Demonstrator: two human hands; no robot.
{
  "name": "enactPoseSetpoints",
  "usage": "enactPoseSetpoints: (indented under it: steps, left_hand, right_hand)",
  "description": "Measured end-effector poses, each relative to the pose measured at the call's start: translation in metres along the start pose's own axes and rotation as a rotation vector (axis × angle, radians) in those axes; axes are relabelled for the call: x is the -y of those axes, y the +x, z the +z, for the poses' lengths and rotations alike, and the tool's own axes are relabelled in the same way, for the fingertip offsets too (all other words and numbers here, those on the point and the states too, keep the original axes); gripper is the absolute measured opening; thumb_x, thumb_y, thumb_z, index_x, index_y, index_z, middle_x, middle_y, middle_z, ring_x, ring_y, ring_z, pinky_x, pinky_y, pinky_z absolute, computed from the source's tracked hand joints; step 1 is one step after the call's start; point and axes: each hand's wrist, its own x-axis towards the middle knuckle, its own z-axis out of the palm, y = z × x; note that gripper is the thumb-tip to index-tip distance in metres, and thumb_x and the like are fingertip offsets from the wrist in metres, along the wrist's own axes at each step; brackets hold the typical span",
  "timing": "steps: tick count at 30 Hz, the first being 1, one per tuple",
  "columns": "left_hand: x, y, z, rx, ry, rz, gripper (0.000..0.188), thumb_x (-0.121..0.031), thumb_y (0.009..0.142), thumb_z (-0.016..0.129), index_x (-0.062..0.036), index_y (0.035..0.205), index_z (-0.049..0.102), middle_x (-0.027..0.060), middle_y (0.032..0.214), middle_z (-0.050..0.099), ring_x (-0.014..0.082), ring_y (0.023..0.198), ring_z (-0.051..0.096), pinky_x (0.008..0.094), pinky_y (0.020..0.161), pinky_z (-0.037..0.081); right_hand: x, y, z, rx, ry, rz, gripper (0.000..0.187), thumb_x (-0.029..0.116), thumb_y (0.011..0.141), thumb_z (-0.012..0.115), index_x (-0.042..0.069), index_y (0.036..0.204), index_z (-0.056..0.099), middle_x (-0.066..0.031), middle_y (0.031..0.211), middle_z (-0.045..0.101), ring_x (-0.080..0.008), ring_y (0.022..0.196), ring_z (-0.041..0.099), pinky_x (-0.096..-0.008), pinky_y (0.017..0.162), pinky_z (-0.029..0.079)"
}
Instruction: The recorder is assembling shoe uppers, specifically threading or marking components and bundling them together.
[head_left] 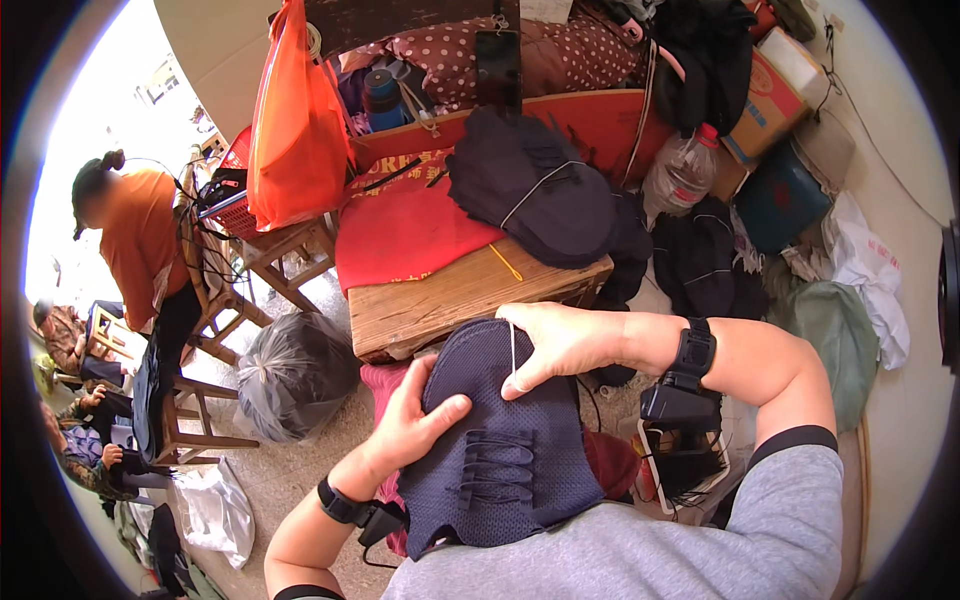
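Observation:
A dark blue mesh shoe upper (495,410) with a laced middle is held upright against my lap. Whether it is one piece or several layered together, I cannot tell. My left hand (412,415) grips its left edge, thumb on the front and fingers mostly hidden behind. Around its top right edge bends my right hand (550,345), the thumb on the front face. A thin white cord (514,350) runs between that thumb and the forefinger, across the upper's top. Ahead on the wooden bench (455,300) lies a bundle of similar dark uppers (540,190), tied with white cord.
A red cloth (415,230) and a yellow hook-like tool (506,262) lie on the bench. A stuffed plastic bag (296,375) stands at its left, near stools. More dark bundles (705,260) and a clear plastic jug (680,175) are at the right. An orange-clad person (145,240) sits at far left.

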Motion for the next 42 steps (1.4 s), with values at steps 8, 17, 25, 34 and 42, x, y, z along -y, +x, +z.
enactPoseSetpoints:
  steps: [8, 17, 25, 34, 42]
  left_hand:
    - [-0.090, 0.061, -0.008, 0.237, 0.925, 0.850, 0.032, -0.004, 0.074, 0.076, -0.0111, 0.105, 0.070, 0.0105, 0.109, 0.057, 0.0317, 0.104, 0.054, 0.0396, 0.089, 0.048]
    - [-0.093, 0.095, 0.007, 0.563, 0.907, 0.846, 0.021, -0.020, 0.070, 0.075, -0.0097, 0.083, 0.062, 0.0088, 0.104, 0.053, 0.0300, 0.096, 0.050, 0.0412, 0.086, 0.043]
    - [-0.097, 0.080, -0.011, 0.449, 0.971, 0.927, 0.028, -0.026, 0.076, 0.072, -0.0134, 0.061, 0.053, 0.0005, 0.067, 0.052, 0.0220, 0.078, 0.049, 0.0389, 0.073, 0.035]
    - [-0.043, 0.056, -0.054, 0.216, 1.005, 0.533, 0.033, -0.027, 0.100, 0.049, -0.0083, 0.079, 0.066, 0.0057, 0.073, 0.061, 0.0254, 0.082, 0.052, 0.0411, 0.089, 0.036]
    - [0.006, -0.043, -0.056, 0.127, 0.540, 0.105, 0.039, -0.026, 0.105, 0.037, -0.0094, 0.074, 0.054, 0.0033, 0.067, 0.052, 0.0257, 0.079, 0.052, 0.0378, 0.082, 0.038]
  right_hand:
    - [-0.003, 0.002, 0.002, -0.051, -0.048, -0.065, 0.068, 0.026, 0.067, 0.086, -0.005, 0.119, 0.056, -0.0205, 0.111, 0.067, -0.0299, 0.105, 0.065, -0.0374, 0.089, 0.051]
    - [-0.012, 0.005, 0.007, -0.017, 0.232, -0.180, 0.056, 0.015, 0.065, 0.085, 0.001, 0.112, 0.059, -0.0083, 0.098, 0.066, -0.0157, 0.093, 0.062, -0.0309, 0.082, 0.051]
    - [-0.007, 0.002, 0.008, -0.065, -0.054, -0.138, 0.060, 0.027, 0.068, 0.084, -0.004, 0.112, 0.058, -0.0150, 0.104, 0.068, -0.0251, 0.098, 0.065, -0.0350, 0.085, 0.051]
    - [-0.011, -0.004, 0.011, -0.081, 0.146, -0.055, 0.067, 0.025, 0.071, 0.086, -0.003, 0.123, 0.055, -0.0131, 0.112, 0.066, -0.0195, 0.106, 0.062, -0.0314, 0.093, 0.049]
    - [-0.002, -0.008, 0.008, -0.081, 0.183, 0.022, 0.064, 0.019, 0.072, 0.088, -0.001, 0.124, 0.057, -0.0070, 0.112, 0.066, -0.0138, 0.103, 0.060, -0.0292, 0.093, 0.049]
